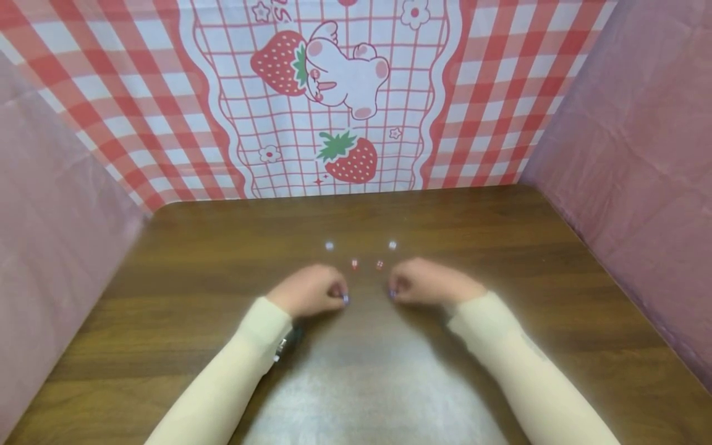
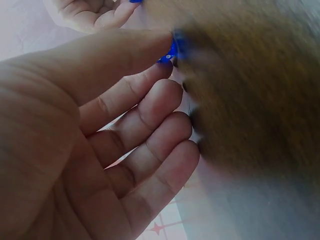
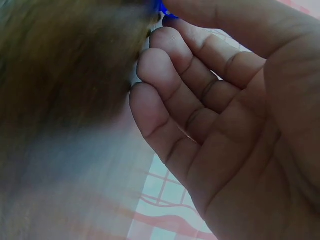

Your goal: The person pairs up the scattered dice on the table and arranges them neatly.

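Between thumb and index finger my left hand (image 1: 311, 290) pinches a small blue die (image 1: 346, 299); in the left wrist view this die (image 2: 170, 54) shows a white pip. Opposite it, my right hand (image 1: 425, 283) pinches another blue die (image 1: 392, 293), mostly covered by the fingertips in the right wrist view. Both hands are low over the table, with a gap between them. Just beyond the hands are two red dice, one on the left (image 1: 355, 264) and one on the right (image 1: 380, 264). Farther back lie two whitish dice, left (image 1: 329, 245) and right (image 1: 392, 245), blurred.
The brown wooden table (image 1: 222, 235) has rounded far corners. A red-and-white checked cloth (image 1: 478, 93) with strawberries hangs behind it. Pink cloth hangs along the left (image 1: 61, 185) and right (image 1: 628, 154) sides. Light reflects off the table's front.
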Available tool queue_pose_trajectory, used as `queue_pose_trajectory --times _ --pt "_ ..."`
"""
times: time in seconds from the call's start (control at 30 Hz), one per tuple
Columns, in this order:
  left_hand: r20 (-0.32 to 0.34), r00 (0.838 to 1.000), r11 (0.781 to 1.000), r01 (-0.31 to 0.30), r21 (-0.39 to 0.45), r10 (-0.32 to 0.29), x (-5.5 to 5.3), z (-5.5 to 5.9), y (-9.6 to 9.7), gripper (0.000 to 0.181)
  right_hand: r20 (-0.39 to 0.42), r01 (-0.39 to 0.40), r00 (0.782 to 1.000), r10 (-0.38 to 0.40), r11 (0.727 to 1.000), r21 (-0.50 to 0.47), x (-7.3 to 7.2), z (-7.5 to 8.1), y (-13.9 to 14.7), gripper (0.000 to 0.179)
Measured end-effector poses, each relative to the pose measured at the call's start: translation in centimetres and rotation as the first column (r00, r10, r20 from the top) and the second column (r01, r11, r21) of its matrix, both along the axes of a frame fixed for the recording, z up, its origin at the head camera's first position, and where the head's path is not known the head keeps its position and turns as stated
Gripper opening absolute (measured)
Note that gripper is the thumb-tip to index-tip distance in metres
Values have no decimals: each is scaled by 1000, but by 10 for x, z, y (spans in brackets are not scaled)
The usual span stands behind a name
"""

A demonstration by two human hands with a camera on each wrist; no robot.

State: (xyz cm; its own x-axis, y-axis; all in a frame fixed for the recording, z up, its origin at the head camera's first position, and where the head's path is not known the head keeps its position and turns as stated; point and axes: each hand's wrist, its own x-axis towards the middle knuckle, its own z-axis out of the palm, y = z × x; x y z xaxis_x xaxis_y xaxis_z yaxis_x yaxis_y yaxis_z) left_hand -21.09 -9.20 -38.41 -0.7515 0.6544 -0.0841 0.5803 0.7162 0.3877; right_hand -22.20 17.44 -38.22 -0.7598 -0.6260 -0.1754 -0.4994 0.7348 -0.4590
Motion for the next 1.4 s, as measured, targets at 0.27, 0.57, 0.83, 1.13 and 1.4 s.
queue_pose_trajectory --times 0.27,0.57,0.83,1.13,1.4 --pt "-23 1000 1000 3 -21 -4 1 0 2 10 -4 -3 1000 3 1000 9 1 2 0 13" --pt "-33 999 999 14 -29 -15 3 -1 3 10 -9 -27 1000 27 1000 9 5 3 -5 13" --pt "-27 999 1000 18 -16 -19 4 1 2 13 -3 -17 1000 17 1000 13 5 3 -3 13" --pt "-43 999 1000 10 -23 -11 5 0 3 12 -23 -27 999 27 1000 16 7 6 -3 12" --pt "-56 998 999 23 -22 -24 5 -2 5 9 -15 -25 1000 25 999 23 9 6 -3 11"
